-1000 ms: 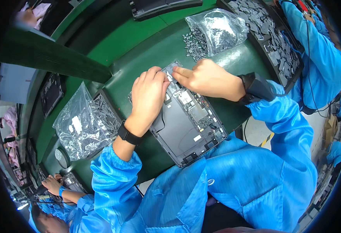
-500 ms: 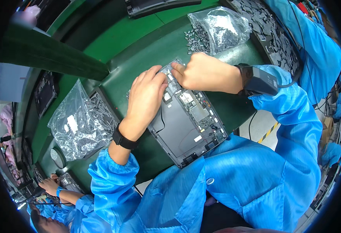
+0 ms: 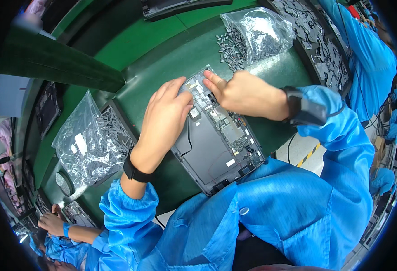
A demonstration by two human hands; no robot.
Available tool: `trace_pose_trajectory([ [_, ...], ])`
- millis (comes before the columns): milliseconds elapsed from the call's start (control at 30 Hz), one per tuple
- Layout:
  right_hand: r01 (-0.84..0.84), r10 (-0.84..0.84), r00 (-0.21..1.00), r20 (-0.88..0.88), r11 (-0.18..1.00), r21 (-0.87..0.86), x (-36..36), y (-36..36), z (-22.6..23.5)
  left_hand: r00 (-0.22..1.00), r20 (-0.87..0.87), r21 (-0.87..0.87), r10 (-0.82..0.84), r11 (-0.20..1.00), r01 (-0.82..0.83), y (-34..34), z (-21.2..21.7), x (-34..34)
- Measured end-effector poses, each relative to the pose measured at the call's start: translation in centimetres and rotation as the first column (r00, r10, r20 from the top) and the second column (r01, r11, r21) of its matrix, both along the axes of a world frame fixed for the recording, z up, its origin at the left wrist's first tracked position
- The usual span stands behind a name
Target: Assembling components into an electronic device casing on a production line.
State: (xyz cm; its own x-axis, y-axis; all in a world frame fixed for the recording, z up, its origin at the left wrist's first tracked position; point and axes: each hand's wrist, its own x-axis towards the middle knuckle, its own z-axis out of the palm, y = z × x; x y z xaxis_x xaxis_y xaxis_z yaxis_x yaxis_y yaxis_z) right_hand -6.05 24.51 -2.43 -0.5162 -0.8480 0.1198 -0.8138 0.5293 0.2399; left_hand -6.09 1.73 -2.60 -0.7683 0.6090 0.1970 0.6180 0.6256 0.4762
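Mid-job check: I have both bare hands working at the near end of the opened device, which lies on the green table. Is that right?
Not quite: the head view shows the left hand and right hand at the far end of the opened device. It does lie on the green table.

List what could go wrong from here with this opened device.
The circuit board lies exposed by the right hand, so a slip might damage its parts. The black cable curves across the device near the left hand and could snag. The device's near end sits close to the jacket; leaning in may shift it.
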Motion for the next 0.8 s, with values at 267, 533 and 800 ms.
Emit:
trace_pose_trajectory([
  [267,0.273,-0.158,0.928,0.338,0.905,-0.326,1.3,1.6,-0.6,0.873,0.313,0.394,0.373,0.785,-0.477,-2.5,-1.0,7.0],
  [533,0.863,0.456,0.352,0.818,0.18,-0.472,11.1,1.5,-4.7,0.275,0.956,0.291,-0.099,0.421,-0.859,-2.7,-0.3,11.9],
  [800,0.897,0.605,0.432,0.669,-0.21,-0.39,10.7,3.9,-3.0,0.442,0.872,0.488,-0.209,0.409,-0.771,-0.8,-1.3,9.1],
])
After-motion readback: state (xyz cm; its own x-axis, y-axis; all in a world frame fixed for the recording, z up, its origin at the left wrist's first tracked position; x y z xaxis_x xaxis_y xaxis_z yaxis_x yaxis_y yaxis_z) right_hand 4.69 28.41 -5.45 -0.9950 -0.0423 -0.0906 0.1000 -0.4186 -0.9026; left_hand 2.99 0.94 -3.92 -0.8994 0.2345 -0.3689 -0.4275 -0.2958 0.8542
